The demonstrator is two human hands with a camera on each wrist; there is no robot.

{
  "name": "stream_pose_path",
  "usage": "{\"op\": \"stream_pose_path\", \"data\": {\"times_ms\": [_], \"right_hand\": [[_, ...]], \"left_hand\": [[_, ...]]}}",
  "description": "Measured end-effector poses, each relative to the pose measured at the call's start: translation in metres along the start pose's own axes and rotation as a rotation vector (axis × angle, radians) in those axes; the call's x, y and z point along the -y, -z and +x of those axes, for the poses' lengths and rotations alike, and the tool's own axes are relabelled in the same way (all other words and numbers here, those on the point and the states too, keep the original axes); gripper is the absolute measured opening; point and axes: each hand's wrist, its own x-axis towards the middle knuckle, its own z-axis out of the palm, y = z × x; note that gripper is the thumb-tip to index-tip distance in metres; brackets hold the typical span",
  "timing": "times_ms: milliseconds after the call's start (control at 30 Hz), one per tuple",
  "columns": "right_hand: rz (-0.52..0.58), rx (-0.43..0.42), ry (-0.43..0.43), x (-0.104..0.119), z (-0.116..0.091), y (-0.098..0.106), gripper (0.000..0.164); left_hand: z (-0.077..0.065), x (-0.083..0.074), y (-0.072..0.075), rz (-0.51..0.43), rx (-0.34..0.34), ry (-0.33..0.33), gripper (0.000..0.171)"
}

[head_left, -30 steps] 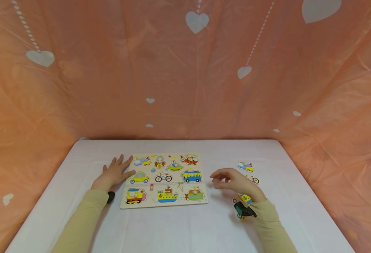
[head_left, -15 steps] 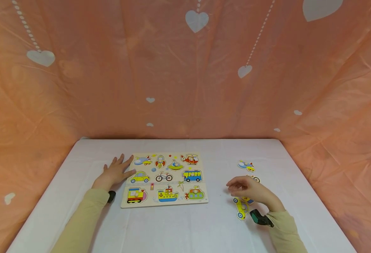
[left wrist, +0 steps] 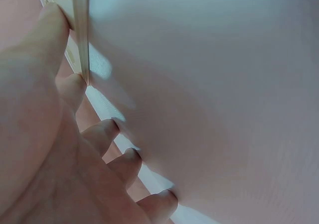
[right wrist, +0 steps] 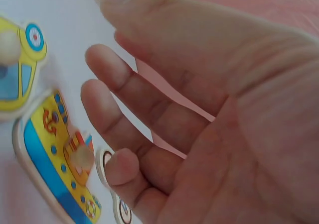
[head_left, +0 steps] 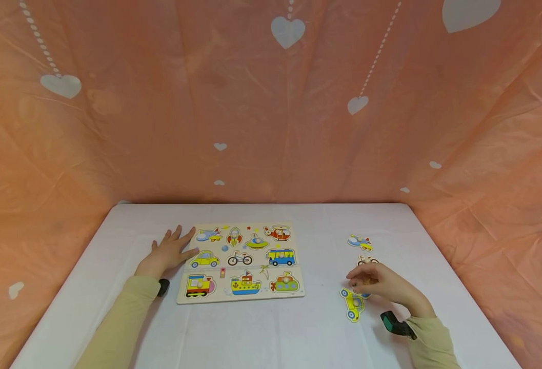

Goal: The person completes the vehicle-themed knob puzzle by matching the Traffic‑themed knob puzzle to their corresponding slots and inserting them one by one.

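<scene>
My left hand (head_left: 166,254) lies spread at the left side of the wooden puzzle board (head_left: 266,288). Its thumb and forefinger rest on the board's edge, and the other fingertips press the table beside it. Loosely bent, my right hand (head_left: 388,284) hovers over the loose puzzle pieces at the right and holds nothing. Under it sits a yellow and blue boat piece (right wrist: 60,159) with a round knob, mostly hidden in the head view. A yellow car piece (head_left: 353,305) is just left of the boat. Beyond the hand lies a bicycle piece (head_left: 367,260), partly covered.
An airplane piece (head_left: 360,242) lies farthest back among the loose pieces. Pictures of vehicles cover the board, several with knobs, such as the bus (head_left: 280,257) and the train (head_left: 200,285). A pink curtain (head_left: 271,128) with white hearts hangs behind the white table (head_left: 234,333).
My right hand has drawn back from the board's right side, moving right and nearer, to above the boat piece. The car piece has come into full view. The left hand has stayed put.
</scene>
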Motion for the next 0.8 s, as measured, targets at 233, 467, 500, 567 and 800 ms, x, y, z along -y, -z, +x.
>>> {"op": "stream_pose_path", "data": {"times_ms": [233, 467, 500, 567, 800], "right_hand": [[0.063, 0.058, 0.003, -0.006, -0.01, 0.004, 0.027], [0.109, 0.128, 0.009, -0.014, -0.015, 0.001, 0.021], [0.111, 0.131, 0.012, -0.015, -0.016, 0.001, 0.021], [0.105, 0.135, 0.019, -0.016, -0.016, 0.001, 0.021], [0.035, 0.119, 0.052, -0.017, -0.012, -0.001, 0.018]], "left_hand": [[0.001, -0.001, 0.0, -0.004, 0.0, -0.003, 0.078], [0.001, 0.0, 0.0, -0.008, -0.001, -0.01, 0.078], [0.001, 0.0, 0.0, -0.008, 0.0, -0.009, 0.078], [0.0, 0.001, 0.0, -0.011, 0.0, -0.012, 0.079], [0.001, 0.001, -0.001, -0.006, -0.003, -0.009, 0.08]]}}
